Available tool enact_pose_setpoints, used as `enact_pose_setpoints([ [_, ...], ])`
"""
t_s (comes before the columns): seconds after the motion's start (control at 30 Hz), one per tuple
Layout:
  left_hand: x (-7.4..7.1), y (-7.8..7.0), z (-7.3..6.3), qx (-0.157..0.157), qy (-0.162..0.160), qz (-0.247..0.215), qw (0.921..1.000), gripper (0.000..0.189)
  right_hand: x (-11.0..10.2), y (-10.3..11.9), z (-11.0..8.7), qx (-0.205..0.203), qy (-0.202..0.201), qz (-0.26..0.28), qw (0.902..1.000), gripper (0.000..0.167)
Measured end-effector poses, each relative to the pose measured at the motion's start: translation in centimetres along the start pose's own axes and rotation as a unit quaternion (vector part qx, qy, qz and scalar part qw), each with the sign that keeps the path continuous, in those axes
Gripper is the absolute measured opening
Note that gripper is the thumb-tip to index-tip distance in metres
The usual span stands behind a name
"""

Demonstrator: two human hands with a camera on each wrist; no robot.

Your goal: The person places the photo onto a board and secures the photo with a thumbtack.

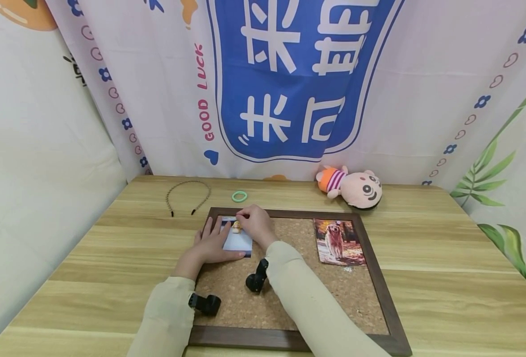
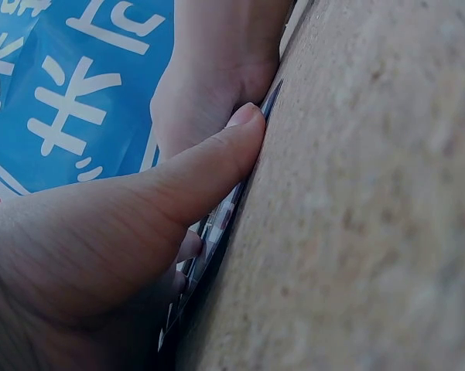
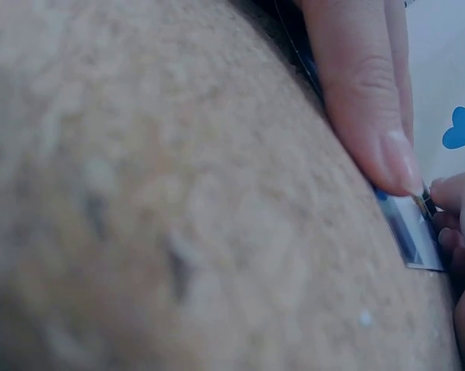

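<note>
A photo (image 1: 238,242) with a small yellow-and-white figure on pale blue lies at the upper left of a brown-framed cork board (image 1: 285,297). My left hand (image 1: 211,244) rests on it, fingers spread, the thumb along its lower edge. In the left wrist view the left thumb (image 2: 209,162) presses the photo's edge against the cork. At the photo's top edge my right hand (image 1: 258,225) pinches a small pin (image 3: 427,202), mostly hidden by the fingertips. A second photo, of a golden dog (image 1: 336,242), is on the board's upper right.
Small clear pins (image 1: 348,269) lie below the dog photo. Behind the board are a braided headband (image 1: 187,182), a green ring (image 1: 239,196) and a plush doll (image 1: 352,187). A printed curtain (image 1: 169,124) hangs along the wooden table's (image 1: 446,277) back edge.
</note>
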State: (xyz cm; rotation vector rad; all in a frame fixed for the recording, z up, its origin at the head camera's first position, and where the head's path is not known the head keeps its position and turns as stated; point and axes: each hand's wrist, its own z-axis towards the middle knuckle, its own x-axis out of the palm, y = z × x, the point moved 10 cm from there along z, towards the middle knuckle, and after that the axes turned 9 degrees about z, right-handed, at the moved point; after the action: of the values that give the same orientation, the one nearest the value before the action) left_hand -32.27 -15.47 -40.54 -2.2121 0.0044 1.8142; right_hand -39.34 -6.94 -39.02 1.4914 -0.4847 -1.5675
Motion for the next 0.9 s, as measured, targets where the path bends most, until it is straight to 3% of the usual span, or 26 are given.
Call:
enact_pose_setpoints([
  [0.33,0.17,0.04,-0.07,-0.005,0.006,0.0,1.0,0.098,-0.01,0.04,0.11,0.002,-0.002,0.007,1.0,0.015],
  [0.6,-0.11,0.0,0.04,-0.012,0.008,0.008,0.9999,0.098,-0.44,-0.87,0.3,0.052,-0.02,0.072,0.9958,0.018],
  [0.9,-0.03,0.05,-0.08,-0.013,0.009,0.013,0.9998,0.097,-0.48,-0.46,0.27,0.039,-0.015,0.071,0.9966,0.016],
])
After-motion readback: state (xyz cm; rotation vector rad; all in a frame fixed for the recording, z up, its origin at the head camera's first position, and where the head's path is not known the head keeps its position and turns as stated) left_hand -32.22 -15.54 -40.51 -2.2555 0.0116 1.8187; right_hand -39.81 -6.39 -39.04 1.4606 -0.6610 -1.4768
